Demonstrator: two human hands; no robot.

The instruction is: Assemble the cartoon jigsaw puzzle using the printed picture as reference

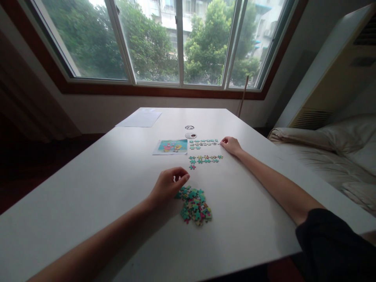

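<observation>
A heap of loose jigsaw pieces (194,205), mostly teal, lies on the white table (117,188). My left hand (169,185) hovers at the heap's upper left edge, fingers curled in a pinch; whether a piece is in them I cannot make out. Farther off, a joined row of pieces (205,159) lies flat, with another row (204,142) behind it. My right hand (231,145) rests at the right end of that far row, fingertips touching it. A small colour picture card (171,147) lies left of the rows.
Two small round objects (190,135) sit behind the rows. A sheet of paper (139,118) lies at the table's far left. A bed with pillows (337,152) stands to the right, below a wall unit. Windows span the far wall.
</observation>
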